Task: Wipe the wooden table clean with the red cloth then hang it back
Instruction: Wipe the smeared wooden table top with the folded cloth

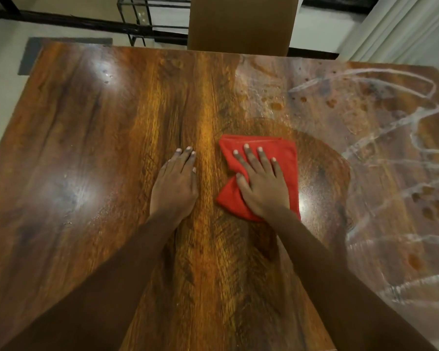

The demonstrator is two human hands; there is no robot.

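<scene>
Now the right hand (262,188) is pressing flat on the red cloth (287,158) at frame centre; the white streaks (390,130) are lying toward the frame's right, farther from the flat left hand (174,188)

Your left hand (174,183) lies flat, palm down. Its fingers are straight and close together, and they point away from you. Your right hand (262,184) lies flat too, palm down, just beside the left one. Its fingers (251,158) are straight and spread a little, and the thumb sticks out toward your left hand. Both arms are bare. They reach forward and come closer together at the wrists.
</scene>
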